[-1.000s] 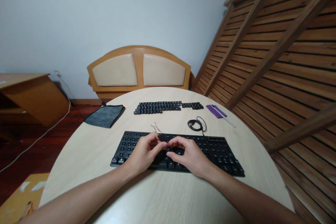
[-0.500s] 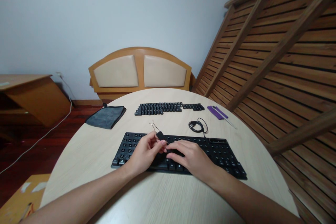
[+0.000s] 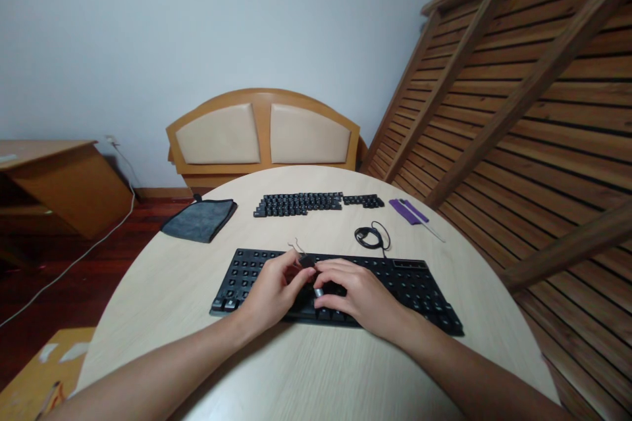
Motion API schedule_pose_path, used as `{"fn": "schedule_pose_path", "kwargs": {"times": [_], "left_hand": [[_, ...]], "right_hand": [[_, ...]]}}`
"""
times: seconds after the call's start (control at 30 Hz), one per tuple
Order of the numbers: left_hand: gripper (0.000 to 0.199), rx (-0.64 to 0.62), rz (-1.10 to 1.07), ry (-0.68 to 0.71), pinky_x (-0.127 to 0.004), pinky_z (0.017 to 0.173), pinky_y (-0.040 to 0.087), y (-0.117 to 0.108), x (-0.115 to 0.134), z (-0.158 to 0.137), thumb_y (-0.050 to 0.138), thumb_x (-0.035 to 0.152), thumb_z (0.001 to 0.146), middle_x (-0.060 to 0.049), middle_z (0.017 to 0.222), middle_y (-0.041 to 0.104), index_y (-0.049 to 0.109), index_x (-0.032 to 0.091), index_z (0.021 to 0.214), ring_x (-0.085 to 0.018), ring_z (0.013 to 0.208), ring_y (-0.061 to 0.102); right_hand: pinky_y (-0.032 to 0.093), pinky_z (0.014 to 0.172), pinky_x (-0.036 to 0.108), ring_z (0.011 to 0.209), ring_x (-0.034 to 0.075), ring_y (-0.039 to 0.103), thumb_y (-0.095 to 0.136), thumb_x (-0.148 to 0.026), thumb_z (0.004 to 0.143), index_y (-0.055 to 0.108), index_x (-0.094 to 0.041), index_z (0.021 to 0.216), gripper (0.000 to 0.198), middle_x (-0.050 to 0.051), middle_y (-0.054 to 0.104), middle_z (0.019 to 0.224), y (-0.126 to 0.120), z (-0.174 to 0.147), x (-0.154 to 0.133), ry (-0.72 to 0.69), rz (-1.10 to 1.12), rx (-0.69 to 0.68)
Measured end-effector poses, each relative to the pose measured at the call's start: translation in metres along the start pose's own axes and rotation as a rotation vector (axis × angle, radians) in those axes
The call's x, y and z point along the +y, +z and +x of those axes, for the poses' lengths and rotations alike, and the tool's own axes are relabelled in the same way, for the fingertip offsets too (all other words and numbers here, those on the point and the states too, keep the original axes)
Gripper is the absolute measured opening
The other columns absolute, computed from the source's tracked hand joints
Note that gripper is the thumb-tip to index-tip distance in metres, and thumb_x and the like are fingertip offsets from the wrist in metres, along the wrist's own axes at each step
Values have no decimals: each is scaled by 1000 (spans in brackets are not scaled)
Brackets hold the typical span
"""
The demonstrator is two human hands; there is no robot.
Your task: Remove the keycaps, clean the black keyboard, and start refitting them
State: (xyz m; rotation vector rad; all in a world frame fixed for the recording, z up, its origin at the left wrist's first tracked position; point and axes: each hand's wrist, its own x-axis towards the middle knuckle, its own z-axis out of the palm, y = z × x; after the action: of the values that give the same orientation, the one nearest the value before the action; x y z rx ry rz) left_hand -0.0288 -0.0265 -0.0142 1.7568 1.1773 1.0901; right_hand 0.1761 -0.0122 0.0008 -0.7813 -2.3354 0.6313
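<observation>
The black keyboard (image 3: 402, 289) lies across the table in front of me. On its left part, bare switch posts show where keycaps are off; a few keycaps sit along its near edge. Above the keyboard's middle, my left hand (image 3: 276, 283) is closed on a wire keycap puller (image 3: 307, 262), its thin wire prongs pointing away from me. My right hand (image 3: 353, 289) is beside it, thumb and index finger pinching a small keycap (image 3: 318, 292) that catches the light. Its other fingertips are close to the puller's dark handle; whether they touch it is unclear.
Removed keycaps (image 3: 299, 204) stand in rows behind the keyboard. A coiled cable (image 3: 370, 235) lies behind its right half. Left is a folded grey cloth (image 3: 199, 220); at the right, a purple-handled brush-like tool (image 3: 409, 211). The round table (image 3: 316, 368) has a slatted wooden frame (image 3: 557, 131) close on its right.
The puller in my left hand has tipped lower, its prongs now nearer the keyboard. My right thumb and index finger have parted around a keycap that now shows between them.
</observation>
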Motion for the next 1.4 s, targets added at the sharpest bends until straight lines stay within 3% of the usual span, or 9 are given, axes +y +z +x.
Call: {"fn": "schedule_pose_path", "kwargs": {"times": [0.13,0.27,0.43,0.6,0.8,1.03,1.4], "left_hand": [[20,0,33,-66,-27,63,43,-1,-2,3,57,34,93,-2,74,68,54,19,80,-17,69,61],[20,-17,53,-83,-28,63,43,1,-7,5,56,34,93,-1,73,67,54,19,80,-17,68,60],[23,-29,83,-87,-29,63,41,3,-13,5,55,36,94,-1,73,65,53,19,79,-18,69,58],[23,-41,70,-96,-29,63,40,3,-14,5,54,37,94,-1,72,64,52,20,79,-18,69,58],[23,-37,83,-119,-28,62,39,3,-8,4,54,37,93,-1,71,63,51,20,78,-18,67,56],[23,-41,77,-124,-28,62,38,3,-8,3,54,37,93,0,71,63,50,20,78,-18,67,56],[22,-32,75,-124,-28,61,38,3,-8,3,54,37,92,0,70,62,50,20,77,-18,66,55]], "right_hand": [[50,87,31,97,18,65,75,-30,85,69,-22,93,13,3,71,101,-14,12,8,65,-19,121],[50,72,26,76,15,65,74,-27,84,69,-19,93,13,2,71,89,-28,45,38,176,-113,170],[49,74,25,82,17,69,76,-24,81,74,-18,95,16,4,76,89,-33,94,80,319,-318,103],[49,80,24,91,19,71,74,-26,83,75,-20,100,18,5,78,96,-20,126,101,376,-443,46],[48,89,28,104,24,69,69,-28,87,74,-24,109,22,8,76,107,-6,142,104,419,-603,-46],[50,87,33,103,28,70,62,-29,93,70,-20,113,23,15,74,106,8,146,97,441,-735,-79],[52,87,35,101,25,69,59,-31,96,64,-19,117,24,13,72,108,11,145,96,467,-751,-91]]}}
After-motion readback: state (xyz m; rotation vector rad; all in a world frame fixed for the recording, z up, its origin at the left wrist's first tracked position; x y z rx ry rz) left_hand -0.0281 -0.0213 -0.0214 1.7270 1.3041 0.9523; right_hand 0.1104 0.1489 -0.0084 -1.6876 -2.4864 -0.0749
